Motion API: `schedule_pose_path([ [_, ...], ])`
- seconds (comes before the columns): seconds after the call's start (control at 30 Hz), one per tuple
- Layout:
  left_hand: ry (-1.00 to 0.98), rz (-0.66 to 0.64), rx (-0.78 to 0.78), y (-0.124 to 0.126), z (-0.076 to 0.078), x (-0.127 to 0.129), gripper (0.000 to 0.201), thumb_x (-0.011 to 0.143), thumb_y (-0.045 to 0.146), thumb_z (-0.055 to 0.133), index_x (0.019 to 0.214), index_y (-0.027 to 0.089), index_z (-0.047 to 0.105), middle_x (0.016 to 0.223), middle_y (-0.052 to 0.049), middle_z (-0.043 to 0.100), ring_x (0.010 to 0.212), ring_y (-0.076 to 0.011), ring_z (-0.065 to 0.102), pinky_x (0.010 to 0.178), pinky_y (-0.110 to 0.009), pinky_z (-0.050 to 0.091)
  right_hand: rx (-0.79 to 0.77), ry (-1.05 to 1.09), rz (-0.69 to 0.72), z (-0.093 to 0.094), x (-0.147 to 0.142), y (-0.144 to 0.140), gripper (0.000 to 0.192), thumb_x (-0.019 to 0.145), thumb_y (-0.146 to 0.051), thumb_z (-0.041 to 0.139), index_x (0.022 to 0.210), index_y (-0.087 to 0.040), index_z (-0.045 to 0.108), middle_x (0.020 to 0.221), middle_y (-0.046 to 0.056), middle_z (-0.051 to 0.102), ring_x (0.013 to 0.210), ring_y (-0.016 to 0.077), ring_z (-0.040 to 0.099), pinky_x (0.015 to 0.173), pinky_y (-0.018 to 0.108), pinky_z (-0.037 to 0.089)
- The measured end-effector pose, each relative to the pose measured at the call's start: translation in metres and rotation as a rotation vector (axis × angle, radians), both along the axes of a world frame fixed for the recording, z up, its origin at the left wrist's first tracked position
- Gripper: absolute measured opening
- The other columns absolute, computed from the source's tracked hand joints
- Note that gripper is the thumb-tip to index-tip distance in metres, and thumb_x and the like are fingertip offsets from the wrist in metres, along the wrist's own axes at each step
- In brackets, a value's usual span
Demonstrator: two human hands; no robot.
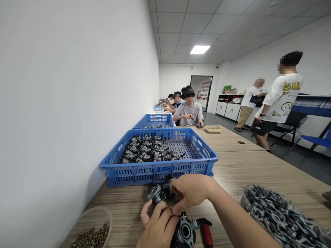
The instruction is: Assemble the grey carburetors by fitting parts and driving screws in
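My left hand [157, 227] lies at the near edge of the table, closed against a silver-and-black mechanical assembly [185, 231] with a round opening and a black lever. Its outermost finger sticks out to the left. My right hand [192, 189] reaches across from the right with bent fingers, its thumb and fingertips close to the left fingers. Whatever is between them is hidden. Just beyond, another silver-and-black unit [156, 193] rests on the table, partly covered by my hands. A red-handled tool [206, 236] lies right of the near assembly, its tip hidden.
Past my hands stands a blue crate [160, 168] of similar assemblies, with a second blue crate [137, 121] behind. A clear tub of brass-coloured screws [91, 237] is at left, a tub of grey metal pieces [276, 213] at right. A person [190, 112] works opposite; others walk at right.
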State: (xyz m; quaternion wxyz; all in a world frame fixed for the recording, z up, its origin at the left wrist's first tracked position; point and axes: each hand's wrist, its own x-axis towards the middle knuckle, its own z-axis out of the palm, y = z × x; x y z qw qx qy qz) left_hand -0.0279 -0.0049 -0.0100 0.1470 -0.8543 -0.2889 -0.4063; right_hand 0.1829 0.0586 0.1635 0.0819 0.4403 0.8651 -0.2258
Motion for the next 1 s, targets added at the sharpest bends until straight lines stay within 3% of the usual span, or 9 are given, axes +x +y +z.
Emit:
schedule_pose_path([
  [0.07,0.004,-0.007,-0.018,-0.003,0.005,0.000,0.040,0.101,0.062,0.067,0.110,0.024,0.073,0.098,-0.005,0.079,0.105,-0.0309,0.066,0.133,-0.061,-0.001,0.043,0.028,0.037,-0.002,-0.002,0.002,0.061,0.089,-0.058,0.091,0.135,-0.023,0.073,0.105,0.004,0.084,0.088,0.0247,0.076,0.064,0.029,0.041],
  [0.23,-0.148,-0.048,-0.026,-0.003,0.008,0.002,0.032,0.101,0.057,0.068,0.105,0.026,0.075,0.088,-0.001,0.077,0.099,-0.0271,0.067,0.133,-0.054,0.006,0.103,0.025,0.090,-0.011,-0.010,0.015,0.026,0.100,-0.043,0.086,0.115,-0.022,0.080,0.101,0.003,0.083,0.087,0.0209,0.073,0.066,0.028,0.040],
  [0.4,-0.185,-0.072,-0.030,-0.001,0.007,0.002,0.025,0.101,0.052,0.069,0.105,0.028,0.076,0.087,0.002,0.078,0.098,-0.0244,0.069,0.132,-0.051,0.005,0.162,0.078,0.131,-0.019,-0.009,0.019,0.023,0.098,-0.039,0.087,0.115,-0.025,0.080,0.098,0.000,0.081,0.084,0.0192,0.070,0.068,0.028,0.040],
  [0.57,-0.121,-0.039,-0.004,0.002,0.000,0.000,0.035,0.103,0.061,0.064,0.102,0.028,0.074,0.088,0.001,0.078,0.096,-0.0260,0.067,0.131,-0.055,0.008,0.213,0.158,0.188,-0.020,-0.010,0.020,0.019,0.093,-0.033,0.094,0.103,-0.023,0.080,0.101,0.001,0.078,0.095,0.0194,0.070,0.076,0.026,0.045],
  [0.67,-0.006,0.016,-0.006,0.000,-0.001,-0.003,0.019,0.100,0.047,0.071,0.100,0.028,0.073,0.088,0.002,0.076,0.097,-0.0265,0.066,0.130,-0.057,0.014,0.227,0.186,0.212,-0.019,-0.011,0.022,0.016,0.093,-0.028,0.093,0.099,-0.021,0.080,0.103,0.002,0.079,0.094,0.0187,0.070,0.077,0.025,0.046],
  [0.73,0.040,0.022,-0.045,-0.003,0.002,-0.005,0.004,0.100,0.033,0.071,0.101,0.029,0.071,0.089,0.002,0.076,0.099,-0.0263,0.065,0.129,-0.057,0.016,0.218,0.207,0.206,-0.018,-0.009,0.025,0.014,0.093,-0.025,0.092,0.098,-0.021,0.080,0.101,0.001,0.080,0.091,0.0180,0.071,0.077,0.025,0.047],
  [0.8,0.032,-0.010,-0.087,-0.005,0.008,-0.006,0.003,0.101,0.025,0.068,0.102,0.028,0.069,0.091,0.002,0.077,0.101,-0.0260,0.065,0.128,-0.055,0.015,0.212,0.239,0.180,-0.017,-0.004,0.027,0.012,0.093,-0.023,0.092,0.097,-0.020,0.080,0.098,0.000,0.082,0.087,0.0169,0.072,0.076,0.025,0.047],
  [0.9,-0.022,-0.076,-0.091,-0.007,0.018,-0.006,0.004,0.100,0.028,0.071,0.102,0.027,0.067,0.092,0.002,0.077,0.101,-0.0258,0.065,0.127,-0.051,0.015,0.220,0.283,0.118,-0.013,0.007,0.031,0.012,0.092,-0.021,0.092,0.096,-0.021,0.080,0.094,-0.001,0.083,0.085,0.0162,0.073,0.073,0.025,0.046],
  [1.0,-0.021,-0.083,-0.085,-0.006,0.022,-0.007,0.021,0.095,0.040,0.079,0.110,0.027,0.070,0.096,0.002,0.077,0.103,-0.0269,0.065,0.125,-0.049,0.018,0.202,0.300,0.055,-0.009,0.017,0.032,0.015,0.092,-0.021,0.093,0.099,-0.021,0.080,0.092,-0.001,0.083,0.083,0.0162,0.074,0.070,0.025,0.045],
])
